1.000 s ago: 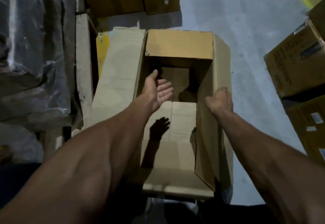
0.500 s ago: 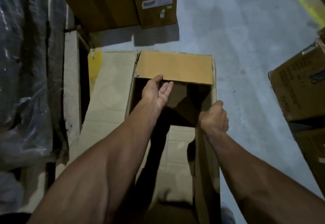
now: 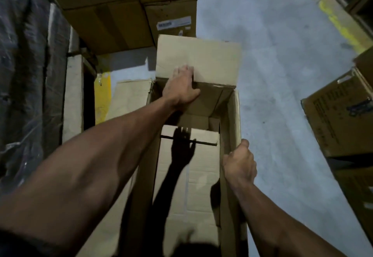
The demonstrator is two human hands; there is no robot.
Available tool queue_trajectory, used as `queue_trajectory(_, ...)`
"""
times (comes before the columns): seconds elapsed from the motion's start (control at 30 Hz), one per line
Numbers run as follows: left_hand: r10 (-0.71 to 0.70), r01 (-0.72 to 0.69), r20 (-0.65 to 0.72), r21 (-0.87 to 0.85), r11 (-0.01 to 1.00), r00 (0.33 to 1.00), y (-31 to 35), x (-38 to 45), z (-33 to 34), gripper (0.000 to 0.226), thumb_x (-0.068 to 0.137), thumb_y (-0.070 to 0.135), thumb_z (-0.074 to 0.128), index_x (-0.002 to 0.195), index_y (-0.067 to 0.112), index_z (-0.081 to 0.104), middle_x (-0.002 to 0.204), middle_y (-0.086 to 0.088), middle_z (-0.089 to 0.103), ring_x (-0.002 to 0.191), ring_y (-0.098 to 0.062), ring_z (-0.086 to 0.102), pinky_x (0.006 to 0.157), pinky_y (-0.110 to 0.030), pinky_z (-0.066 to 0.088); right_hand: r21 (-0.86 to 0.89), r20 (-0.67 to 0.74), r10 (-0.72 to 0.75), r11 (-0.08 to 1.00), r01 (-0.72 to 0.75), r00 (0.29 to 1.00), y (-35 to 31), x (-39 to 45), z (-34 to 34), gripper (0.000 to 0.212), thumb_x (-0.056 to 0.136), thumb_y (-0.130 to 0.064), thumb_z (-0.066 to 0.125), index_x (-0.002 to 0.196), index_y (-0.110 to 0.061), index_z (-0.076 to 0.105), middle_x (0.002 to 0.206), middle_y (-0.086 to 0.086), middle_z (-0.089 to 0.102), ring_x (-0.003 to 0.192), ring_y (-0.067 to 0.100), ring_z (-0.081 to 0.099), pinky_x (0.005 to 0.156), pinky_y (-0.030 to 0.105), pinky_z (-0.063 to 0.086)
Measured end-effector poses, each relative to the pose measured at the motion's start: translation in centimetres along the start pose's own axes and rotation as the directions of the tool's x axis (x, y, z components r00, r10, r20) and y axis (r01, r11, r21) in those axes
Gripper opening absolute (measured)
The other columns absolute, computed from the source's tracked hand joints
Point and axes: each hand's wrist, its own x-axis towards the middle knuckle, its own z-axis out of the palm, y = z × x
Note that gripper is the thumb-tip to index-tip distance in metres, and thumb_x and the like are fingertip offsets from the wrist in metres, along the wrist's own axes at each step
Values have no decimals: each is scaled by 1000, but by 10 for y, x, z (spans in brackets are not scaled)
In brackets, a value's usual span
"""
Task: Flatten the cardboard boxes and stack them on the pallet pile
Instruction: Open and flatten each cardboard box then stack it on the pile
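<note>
Head camera looks down into an open cardboard box (image 3: pixel 189 186), plain brown corrugated board with matte, creased walls and a seamed inner bottom where two flaps meet. Long and rectangular, the box runs lengthwise away from the person, its open mouth facing up, standing on the smooth grey concrete floor (image 3: pixel 282 75) between both hands. At its far end a broad flat flap (image 3: pixel 212 61) stands folded outward. The left hand (image 3: pixel 180 87) lies on the fold of that flap, fingers spread flat against the board. The right hand (image 3: pixel 240 166) grips the top edge of the right wall, fingers curled over it, thumb up. Beyond the left hand stand sealed brown cartons (image 3: pixel 121 14), one bearing a white label; left of it, crinkled glossy plastic wrap (image 3: pixel 26 75).
</note>
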Motion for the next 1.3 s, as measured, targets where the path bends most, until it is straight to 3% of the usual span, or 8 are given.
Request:
queue_trajectory(0.13,116,-154,119,390,908,986,-11,22,11,70,91,42,63,146,13,30,151,-14,33,137,-33,33,114,-45,29,-2,2,-10,1000,10,1000,2,2,0,51,95,-9,58,141,-8,37,115,14,64,98,32,62,71,36,44)
queue_trajectory(0.4,65,-91,74,445,891,995,-9,25,26,34,93,15,55,126,16,47,125,-13,55,117,-33,49,101,-43,36,-9,-17,-27,1000,27,999,2,3,7,48,94,-10,61,137,-7,40,110,13,64,80,21,49,67,35,44)
queue_trajectory(0.6,111,-134,80,393,910,991,-15,14,27,56,95,36,55,143,15,33,146,-13,39,136,-32,34,117,-45,22,-24,-24,-17,1000,17,1000,-1,0,8,50,93,-11,63,136,-7,39,112,13,64,82,23,50,69,36,44)
queue_trajectory(0.7,118,-101,-28,346,933,993,-21,-18,17,62,97,38,49,151,16,27,158,-9,28,146,-29,22,122,-45,12,-30,-23,-8,1000,8,1000,-4,-2,8,51,93,-13,66,136,-8,39,115,14,63,94,29,61,72,38,47)
queue_trajectory(0.9,-210,226,-90,252,941,974,-54,-130,17,70,96,39,46,156,15,18,165,-7,12,150,-30,13,121,-49,16,-36,-11,14,999,-14,1000,-4,-9,-1,50,94,-14,64,137,-7,39,124,17,61,110,37,60,76,37,41)
queue_trajectory(1.0,-354,356,-42,166,920,934,-72,-189,27,77,96,36,48,158,12,9,166,-10,4,151,-33,9,121,-51,17,-7,38,27,1000,-26,999,0,-8,-7,43,95,-11,58,135,-8,44,129,18,58,117,38,56,89,41,46)
queue_trajectory(1.07,-392,391,-25,138,910,920,-77,-224,35,78,97,34,49,158,10,5,166,-10,2,152,-33,7,121,-50,18,19,77,7,1000,-8,997,7,-8,-12,41,96,-12,57,136,-11,48,131,18,58,118,39,56,94,42,46)
queue_trajectory(1.3,-452,458,84,-91,884,888,-93,-300,76,78,97,21,49,158,10,1,164,-12,14,149,-29,21,116,-39,30,58,92,-17,998,12,996,66,-61,-2,41,93,-18,57,133,-17,53,116,16,65,98,36,60,83,40,52)
